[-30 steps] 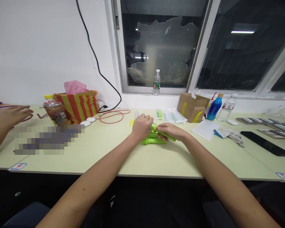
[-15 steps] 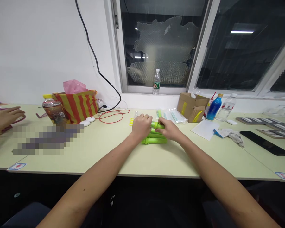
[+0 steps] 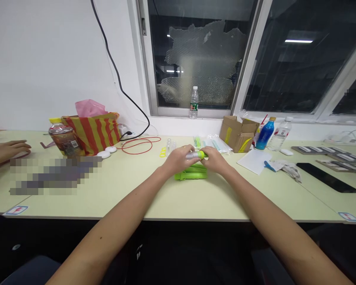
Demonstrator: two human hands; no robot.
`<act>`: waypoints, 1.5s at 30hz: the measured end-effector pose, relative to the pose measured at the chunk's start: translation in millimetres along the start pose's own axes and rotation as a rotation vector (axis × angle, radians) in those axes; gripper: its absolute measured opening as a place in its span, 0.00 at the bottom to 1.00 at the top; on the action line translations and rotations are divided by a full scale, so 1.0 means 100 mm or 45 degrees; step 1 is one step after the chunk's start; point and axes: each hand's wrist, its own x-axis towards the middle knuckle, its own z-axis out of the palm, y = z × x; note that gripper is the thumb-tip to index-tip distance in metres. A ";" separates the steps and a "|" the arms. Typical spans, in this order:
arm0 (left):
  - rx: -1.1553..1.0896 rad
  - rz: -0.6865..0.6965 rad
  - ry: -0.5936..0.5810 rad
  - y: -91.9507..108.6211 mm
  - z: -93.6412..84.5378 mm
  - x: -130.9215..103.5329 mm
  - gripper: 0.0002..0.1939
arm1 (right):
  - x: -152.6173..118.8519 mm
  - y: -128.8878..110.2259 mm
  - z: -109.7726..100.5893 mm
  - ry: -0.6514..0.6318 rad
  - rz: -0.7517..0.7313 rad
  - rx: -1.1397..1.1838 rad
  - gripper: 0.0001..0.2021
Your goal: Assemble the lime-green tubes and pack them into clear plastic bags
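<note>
Between my two hands is a clear tube with a bright green end (image 3: 201,154), held sideways above the table. My left hand (image 3: 178,159) is closed round its clear part, with the thumb along the near side. My right hand (image 3: 216,160) pinches the green end from the right; its fingertips are partly hidden. Just below lie several green tube-shaped pieces (image 3: 192,175) side by side on the table. Beyond my left hand are small clear tubes (image 3: 169,145) and yellow ring-shaped pieces (image 3: 163,152).
Clear plastic packets (image 3: 218,145) and an open cardboard box (image 3: 239,134) stand behind my right hand. Rightward are paper (image 3: 253,161), a glove (image 3: 287,168), bottles and a black slab (image 3: 326,177). Leftward are a red cable (image 3: 136,152), a striped bag (image 3: 99,134) and another person's hand (image 3: 13,150).
My left hand has turned and opened its grip slightly, so more of the clear tube shows. My right hand has shifted a little right. The other person's hand has lowered slightly.
</note>
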 end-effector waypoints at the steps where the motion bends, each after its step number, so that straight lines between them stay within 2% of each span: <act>1: -0.061 -0.052 0.031 0.00 0.00 0.00 0.16 | 0.00 0.00 0.01 -0.008 -0.015 0.055 0.05; 4: -0.193 -0.174 0.119 0.01 0.00 0.01 0.16 | 0.00 -0.02 0.03 -0.016 -0.022 0.173 0.05; 7: -0.338 -0.212 0.164 0.02 0.02 0.01 0.15 | 0.01 -0.03 0.04 0.022 0.034 0.198 0.05; 12: -0.671 -0.241 0.151 0.01 0.10 0.02 0.24 | 0.02 -0.01 0.03 0.081 0.109 0.244 0.03; 20: -1.178 -0.392 0.270 -0.02 0.14 0.06 0.18 | 0.02 -0.04 0.05 0.075 0.198 0.444 0.04; 24: -1.285 -0.423 0.412 -0.02 0.11 0.09 0.17 | 0.02 0.00 0.07 0.061 0.273 0.501 0.05; 27: -1.402 -0.416 0.464 -0.02 0.11 0.10 0.18 | 0.02 0.03 0.08 0.051 0.300 0.496 0.05; 34: -1.574 -0.417 0.450 0.00 0.11 0.10 0.19 | 0.03 0.09 0.11 0.062 0.308 0.424 0.05; 45: -1.576 -0.492 0.463 0.01 0.08 0.12 0.19 | 0.04 0.11 0.13 0.044 0.321 0.313 0.04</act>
